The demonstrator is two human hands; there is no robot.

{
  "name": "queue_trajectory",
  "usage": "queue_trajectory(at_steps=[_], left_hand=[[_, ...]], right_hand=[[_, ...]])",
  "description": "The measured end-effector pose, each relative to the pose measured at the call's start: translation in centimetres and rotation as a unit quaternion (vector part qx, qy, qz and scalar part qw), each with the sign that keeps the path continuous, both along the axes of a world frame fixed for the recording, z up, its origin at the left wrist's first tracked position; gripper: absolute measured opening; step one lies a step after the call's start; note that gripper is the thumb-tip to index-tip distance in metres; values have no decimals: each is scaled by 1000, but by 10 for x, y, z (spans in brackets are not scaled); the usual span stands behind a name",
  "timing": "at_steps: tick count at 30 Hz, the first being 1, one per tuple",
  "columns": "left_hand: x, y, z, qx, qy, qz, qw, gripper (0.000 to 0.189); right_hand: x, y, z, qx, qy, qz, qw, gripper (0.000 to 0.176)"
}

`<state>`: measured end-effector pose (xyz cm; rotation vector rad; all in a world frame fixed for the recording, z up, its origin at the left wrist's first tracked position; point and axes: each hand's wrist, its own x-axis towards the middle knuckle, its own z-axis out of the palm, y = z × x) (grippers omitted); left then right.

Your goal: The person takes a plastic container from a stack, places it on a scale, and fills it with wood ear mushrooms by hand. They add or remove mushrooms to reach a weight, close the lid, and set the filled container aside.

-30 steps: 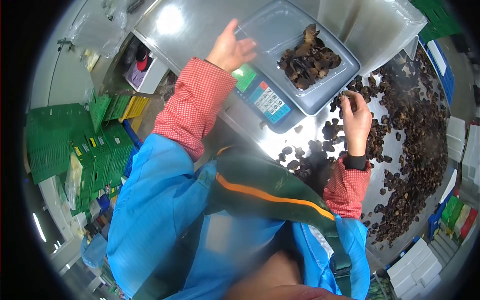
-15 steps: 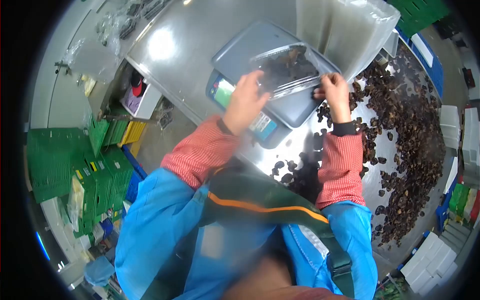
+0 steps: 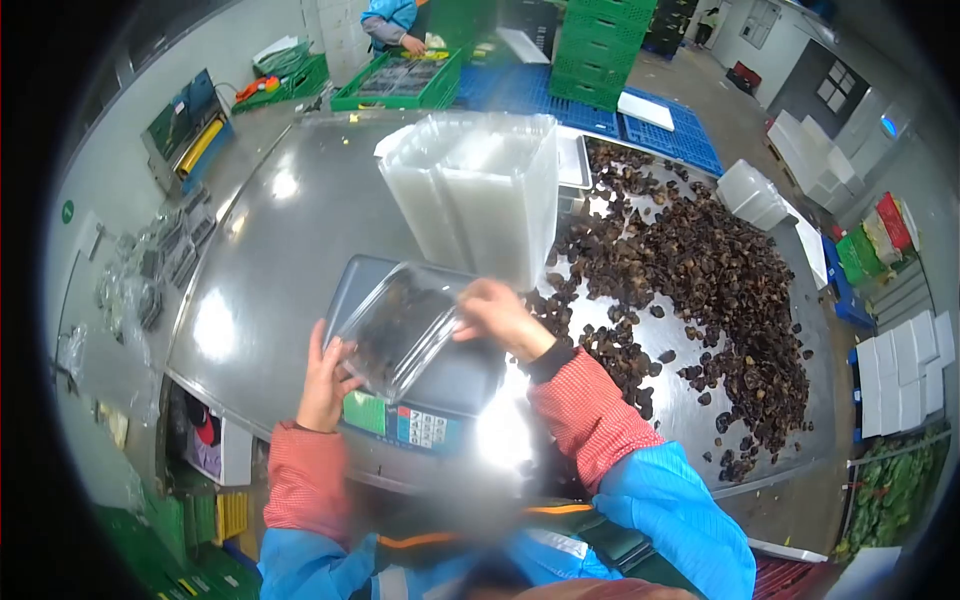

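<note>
A clear plastic tub (image 3: 395, 325) with dark, curled mushroom-like pieces inside is held tilted between my two hands, over the grey pan (image 3: 350, 285) of a scale. My left hand (image 3: 323, 385) grips its left end, thumb and fingers at the edge. At the opposite end, my right hand (image 3: 498, 315) pinches the right rim with bent fingers. The scale's keypad (image 3: 425, 428) and green display panel (image 3: 364, 411) show below the tub. Its contents are partly blurred behind the shiny plastic.
Behind the scale stands a tall stack of clear plastic tubs (image 3: 475, 190). Loose dark pieces (image 3: 700, 280) spread over the right of the metal table (image 3: 260, 310). At the far side, a co-worker's hand (image 3: 412, 44) is above a green crate (image 3: 445, 88). Green crates (image 3: 600, 50) are stacked nearby.
The view has lifted and turned, bringing the far side and the co-worker into sight. The tub has tilted, its left end lower, and both hands remain on it.
</note>
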<state>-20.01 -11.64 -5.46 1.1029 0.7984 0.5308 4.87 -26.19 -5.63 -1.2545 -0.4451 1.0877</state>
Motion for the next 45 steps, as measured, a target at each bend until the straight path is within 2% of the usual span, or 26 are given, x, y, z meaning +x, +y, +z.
queue_trajectory(at_steps=[2, 3, 4, 6, 7, 8, 10, 12, 13, 16, 17, 19, 22, 25, 26, 28, 29, 30, 32, 35, 38, 40, 41, 43, 44, 45], left_hand=[[-7, 40, -11, -55, -30, -148, 987, 58], [0, 50, -20, -62, -47, -131, 988, 45], [2, 63, -20, -67, -68, -118, 988, 43], [9, 89, -15, -81, -107, -89, 987, 41], [17, 97, -8, -97, -133, -49, 985, 43], [20, 124, -27, -111, -153, -22, 982, 48], [31, 139, -16, -131, -151, 37, 979, 57], [48, 118, -1, 8, 4, 111, 994, 61], [57, 105, 4, 77, 81, 146, 983, 63], [48, 78, -2, 152, 24, 24, 988, 69], [46, 69, -13, 189, 3, 13, 982, 65], [38, 40, -9, 168, 2, -50, 985, 57], [30, 3, 0, 136, -3, -113, 984, 46], [27, -25, 5, 111, -22, -146, 983, 39], [26, -32, 5, 105, -29, -155, 982, 37], [25, -45, 4, 115, -37, -193, 974, 39], [24, -53, 5, 125, -44, -215, 968, 39], [24, -60, 6, 134, -51, -238, 961, 39], [22, -74, 8, 83, -72, -296, 949, 42], [26, -98, 20, 32, -79, -386, 919, 45], [41, -120, 17, 64, -102, -463, 878, 46], [53, -130, 11, 116, -93, -488, 860, 47], [57, -133, -5, 159, -79, -490, 853, 47], [66, -154, 9, 70, -99, -484, 867, 46], [71, -161, 6, 33, -104, -463, 880, 42], [79, -167, -2, 32, -99, -458, 883, 39]], right_hand=[[-6, 16, 7, 5, -126, 83, 989, 18], [-4, 21, 15, 19, -338, 51, 939, 19], [-1, 24, 26, 30, -534, 15, 845, 20], [20, 30, 47, 31, -718, -107, 687, 26], [31, 29, 66, -2, -769, -140, 624, 28], [42, 28, 86, -34, -813, -171, 555, 29], [68, 29, 112, -80, -878, -188, 433, 27], [98, 33, 104, -100, -897, -160, 399, 24], [110, 34, 98, -111, -905, -146, 383, 23], [123, 38, 98, -181, -895, -43, 405, 20], [129, 41, 96, -175, -888, -23, 425, 20], [138, 44, 91, -162, -870, 16, 465, 21], [129, 42, 95, -39, -866, -55, 495, 20], [111, 39, 112, 6, -865, -85, 494, 15], [108, 38, 111, 20, -873, -96, 477, 15], [101, 36, 106, 51, -889, -118, 440, 17], [85, 30, 104, 21, -894, -98, 437, 15], [64, 23, 100, 42, -892, -107, 436, 14], [28, 11, 76, 78, -898, -110, 418, 14], [-25, -6, 29, 133, -857, -89, 490, 13], [-51, -19, -37, 98, -810, 19, 578, 21], [-65, -33, -47, 103, -767, 11, 634, 35], [-65, -42, -47, 104, -771, -13, 628, 36], [-60, -73, -43, 90, -771, -61, 627, 40], [-52, -95, -33, 44, -766, -104, 633, 49], [-37, -115, -41, -9, -732, -120, 670, 52]])
